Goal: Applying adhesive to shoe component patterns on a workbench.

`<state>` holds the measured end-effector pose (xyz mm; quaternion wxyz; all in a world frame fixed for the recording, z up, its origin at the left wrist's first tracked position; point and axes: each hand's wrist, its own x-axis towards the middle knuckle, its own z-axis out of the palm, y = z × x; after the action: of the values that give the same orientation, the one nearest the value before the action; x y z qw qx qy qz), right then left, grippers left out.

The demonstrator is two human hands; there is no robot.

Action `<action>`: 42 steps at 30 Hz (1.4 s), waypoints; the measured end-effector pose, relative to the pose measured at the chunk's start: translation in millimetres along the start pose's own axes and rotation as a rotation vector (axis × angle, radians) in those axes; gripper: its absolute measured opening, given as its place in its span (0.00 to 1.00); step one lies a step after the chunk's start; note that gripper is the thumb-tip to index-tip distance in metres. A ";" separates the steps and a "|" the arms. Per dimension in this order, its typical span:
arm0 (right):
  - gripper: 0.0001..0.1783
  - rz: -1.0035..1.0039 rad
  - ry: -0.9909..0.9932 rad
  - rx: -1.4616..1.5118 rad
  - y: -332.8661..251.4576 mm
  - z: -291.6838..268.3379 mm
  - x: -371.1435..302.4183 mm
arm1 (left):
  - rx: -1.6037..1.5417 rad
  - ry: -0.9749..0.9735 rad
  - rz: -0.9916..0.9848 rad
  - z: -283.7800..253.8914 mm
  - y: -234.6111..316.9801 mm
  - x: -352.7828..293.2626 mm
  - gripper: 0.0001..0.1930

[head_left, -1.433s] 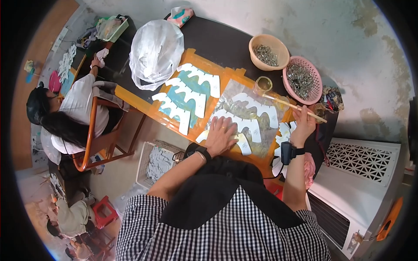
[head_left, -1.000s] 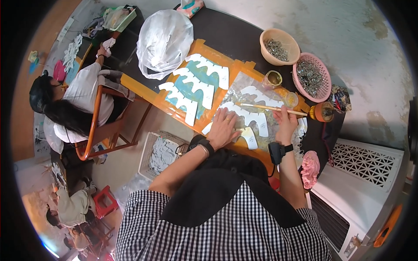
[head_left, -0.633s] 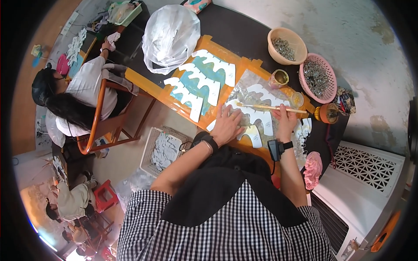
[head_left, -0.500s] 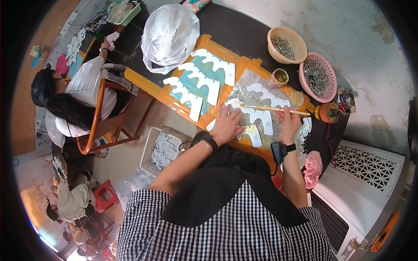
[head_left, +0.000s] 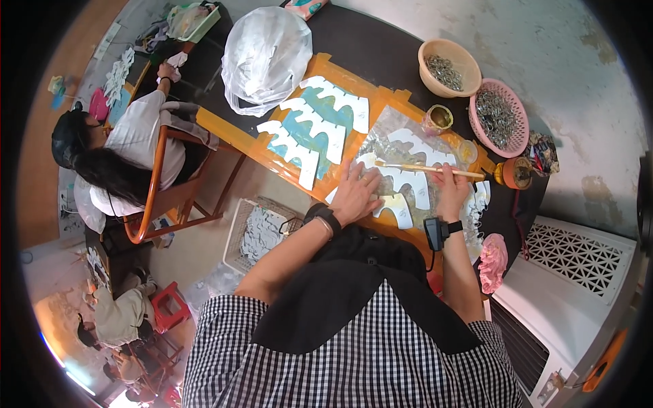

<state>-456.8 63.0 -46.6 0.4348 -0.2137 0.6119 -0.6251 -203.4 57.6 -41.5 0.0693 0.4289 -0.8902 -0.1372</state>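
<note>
My right hand (head_left: 450, 195) grips the handle of a wooden paintbrush (head_left: 425, 168), whose tip points left onto a white scalloped cut piece (head_left: 410, 182). My left hand (head_left: 356, 195) lies flat with fingers spread, pressing on the left part of that piece and the mat near the brush tip. Under the pieces is a grey, stained mat (head_left: 376, 139). Another white piece (head_left: 416, 144) rests above, and a yellowish one (head_left: 394, 207) lies nearer me. To the left, several white scalloped pieces (head_left: 311, 128) lie in rows on a blue-stained patch.
At the back right stand a small glue-stained pot (head_left: 439, 119), a beige bowl (head_left: 459, 58) and a pink basket (head_left: 520, 119) of metal parts. A white plastic bag (head_left: 265, 58) sits back left. A basket (head_left: 235, 245) of grey pieces is below. A co-worker (head_left: 146, 139) sits left.
The view has shifted very slightly. Both hands and the brush keep almost the same places over the white pieces.
</note>
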 end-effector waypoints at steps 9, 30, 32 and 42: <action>0.10 -0.073 -0.031 0.047 -6.7 11.5 -6.2 | 0.013 -0.016 0.014 0.2 -0.2 0.3 0.33; 0.07 0.033 -0.134 0.090 5.7 8.6 -17.7 | 0.046 -0.115 0.022 -7.5 0.3 2.8 0.36; 0.07 0.041 -0.146 0.089 5.2 5.3 -21.0 | 0.047 -0.124 0.023 -8.1 1.9 2.6 0.37; 0.03 -0.028 -0.260 0.032 6.6 -29.0 -34.5 | 0.015 -0.082 0.011 -3.1 1.3 2.1 0.37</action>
<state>-459.8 108.4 -48.4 0.5050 -0.2947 0.5373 -0.6079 -205.0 56.1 -38.1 0.0304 0.4183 -0.8957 -0.1477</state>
